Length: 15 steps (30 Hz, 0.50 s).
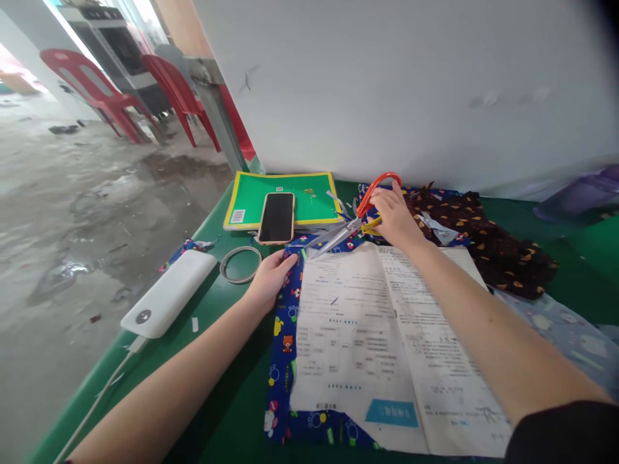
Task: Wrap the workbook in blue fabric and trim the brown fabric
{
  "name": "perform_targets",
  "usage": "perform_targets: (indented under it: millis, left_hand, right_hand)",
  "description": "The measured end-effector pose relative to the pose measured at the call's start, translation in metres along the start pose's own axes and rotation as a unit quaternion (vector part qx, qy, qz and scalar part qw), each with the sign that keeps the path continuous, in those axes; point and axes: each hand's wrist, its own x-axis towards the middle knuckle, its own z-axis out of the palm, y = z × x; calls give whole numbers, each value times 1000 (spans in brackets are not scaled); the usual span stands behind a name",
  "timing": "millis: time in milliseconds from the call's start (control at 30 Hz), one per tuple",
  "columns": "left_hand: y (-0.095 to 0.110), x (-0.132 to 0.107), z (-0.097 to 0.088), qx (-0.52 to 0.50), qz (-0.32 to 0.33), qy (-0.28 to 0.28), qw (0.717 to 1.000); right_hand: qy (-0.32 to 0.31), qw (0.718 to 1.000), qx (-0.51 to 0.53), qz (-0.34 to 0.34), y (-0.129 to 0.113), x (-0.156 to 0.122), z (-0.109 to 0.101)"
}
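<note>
Left grip [268,283] pinches blue cartoon-print fabric [286,325]; right grip [399,216] clasps orange-and-yellow-handled metal scissors [352,226], blades parted. Below left grip, fabric already overlaps the white printed booklet [348,328]; between grips, it seems unfolded.

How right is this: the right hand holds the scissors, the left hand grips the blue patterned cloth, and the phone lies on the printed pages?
One thing is wrong: in the head view, the phone lies on the green book, not on the printed pages. The right hand holds the scissors, and the left hand grips the blue patterned cloth.
</note>
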Motion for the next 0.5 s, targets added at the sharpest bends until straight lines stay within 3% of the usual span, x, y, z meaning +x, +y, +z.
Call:
perform_targets:
  millis: [500]
  left_hand:
    - [1, 0, -3, -13, 7, -44, 999]
  right_hand:
    - [-70, 995, 61, -40, 1, 36, 30]
